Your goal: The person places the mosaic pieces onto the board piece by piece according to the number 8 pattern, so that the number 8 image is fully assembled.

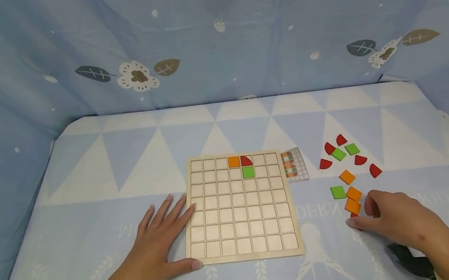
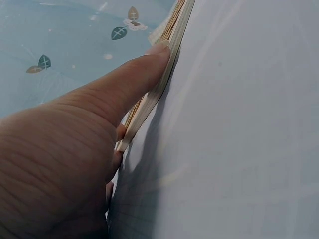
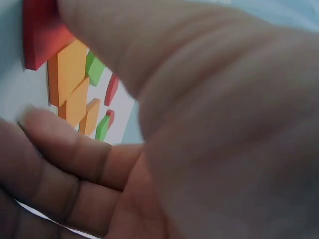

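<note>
My left hand (image 1: pixel 154 254) lies with spread fingers along the left edge of a wooden grid board (image 1: pixel 247 256); its thumb (image 2: pixel 134 74) rests against the board's side. In the board's top rows sit an orange square tile (image 1: pixel 234 161), a red quarter-circle tile (image 1: pixel 246 161) and, below the red one, a green square tile (image 1: pixel 248 172). At the right, my right hand (image 1: pixel 400 217) has its thumb on a red tile (image 3: pixel 42 37), mostly hidden in the head view. Its index fingertip stands apart from that tile. Orange square tiles (image 1: pixel 353 206) lie just beyond the thumb.
Several red quarter-circle tiles (image 1: pixel 360 159) and green square tiles (image 1: pixel 338 192) are scattered right of the board. A printed pattern card (image 1: pixel 295 165) lies at the board's right edge, partly under it. A dark object (image 1: pixel 408 260) shows beneath the right wrist. Blue curtains (image 1: pixel 208 35) stand behind.
</note>
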Demonstrator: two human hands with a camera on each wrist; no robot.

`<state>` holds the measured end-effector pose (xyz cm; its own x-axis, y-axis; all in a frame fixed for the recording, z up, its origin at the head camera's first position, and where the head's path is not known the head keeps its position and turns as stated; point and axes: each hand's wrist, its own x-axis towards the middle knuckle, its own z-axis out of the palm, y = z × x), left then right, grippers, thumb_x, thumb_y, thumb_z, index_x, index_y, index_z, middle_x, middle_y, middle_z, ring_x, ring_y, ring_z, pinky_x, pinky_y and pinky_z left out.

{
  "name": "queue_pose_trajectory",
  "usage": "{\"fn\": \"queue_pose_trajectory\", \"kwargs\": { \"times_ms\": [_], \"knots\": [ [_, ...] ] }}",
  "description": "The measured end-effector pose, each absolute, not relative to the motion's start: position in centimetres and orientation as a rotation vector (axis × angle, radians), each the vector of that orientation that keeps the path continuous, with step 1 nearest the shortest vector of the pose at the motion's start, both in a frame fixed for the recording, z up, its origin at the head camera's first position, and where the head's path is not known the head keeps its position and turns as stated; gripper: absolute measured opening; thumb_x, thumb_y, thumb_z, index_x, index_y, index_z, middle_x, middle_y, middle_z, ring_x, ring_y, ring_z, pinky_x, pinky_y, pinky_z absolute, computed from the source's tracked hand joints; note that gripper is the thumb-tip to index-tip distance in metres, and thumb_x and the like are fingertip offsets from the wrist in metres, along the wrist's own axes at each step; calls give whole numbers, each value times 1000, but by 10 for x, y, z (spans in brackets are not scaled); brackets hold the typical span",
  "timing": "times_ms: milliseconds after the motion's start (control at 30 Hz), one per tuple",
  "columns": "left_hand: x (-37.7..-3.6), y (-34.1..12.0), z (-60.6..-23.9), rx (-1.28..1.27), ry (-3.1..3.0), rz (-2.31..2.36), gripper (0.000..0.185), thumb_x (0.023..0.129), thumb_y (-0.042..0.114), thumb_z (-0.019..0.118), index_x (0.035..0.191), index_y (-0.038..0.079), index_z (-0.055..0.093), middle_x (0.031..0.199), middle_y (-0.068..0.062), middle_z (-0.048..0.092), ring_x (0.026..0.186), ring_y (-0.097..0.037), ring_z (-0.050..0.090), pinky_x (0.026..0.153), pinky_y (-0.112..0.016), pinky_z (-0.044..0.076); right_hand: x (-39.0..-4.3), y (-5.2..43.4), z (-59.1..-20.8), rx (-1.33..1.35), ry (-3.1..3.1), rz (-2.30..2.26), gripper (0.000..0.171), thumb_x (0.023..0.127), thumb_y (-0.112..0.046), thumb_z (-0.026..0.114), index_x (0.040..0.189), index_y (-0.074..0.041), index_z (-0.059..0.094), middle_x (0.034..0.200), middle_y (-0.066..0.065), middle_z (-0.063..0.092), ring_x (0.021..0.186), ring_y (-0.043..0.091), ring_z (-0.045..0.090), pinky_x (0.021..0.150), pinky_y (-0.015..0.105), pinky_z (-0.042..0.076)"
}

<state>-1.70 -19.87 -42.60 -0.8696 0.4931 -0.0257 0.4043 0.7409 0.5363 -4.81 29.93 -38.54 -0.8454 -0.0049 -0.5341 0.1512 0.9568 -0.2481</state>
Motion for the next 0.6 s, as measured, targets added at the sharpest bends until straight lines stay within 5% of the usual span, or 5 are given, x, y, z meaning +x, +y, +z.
{"fn": "queue_pose_trajectory", "kwargs": {
  "times_ms": [233,600],
  "knots": [
    [-17,-199,-426,711,2769,798,103,86,73,69,168,26,27,175,2,13,161,-29,1,125,-48,-8,-46,300,-386,-18,2600,-447,38,88,-45,83,82,-15,61,67,0,50,67,18,48,57,28,35],
    [-18,-199,-428,707,2772,785,104,85,74,69,168,26,28,175,2,14,161,-29,1,125,-48,-8,-47,299,-387,-94,2639,-551,28,88,-13,85,104,-6,63,84,0,55,81,19,53,64,25,49]
  ]
}}
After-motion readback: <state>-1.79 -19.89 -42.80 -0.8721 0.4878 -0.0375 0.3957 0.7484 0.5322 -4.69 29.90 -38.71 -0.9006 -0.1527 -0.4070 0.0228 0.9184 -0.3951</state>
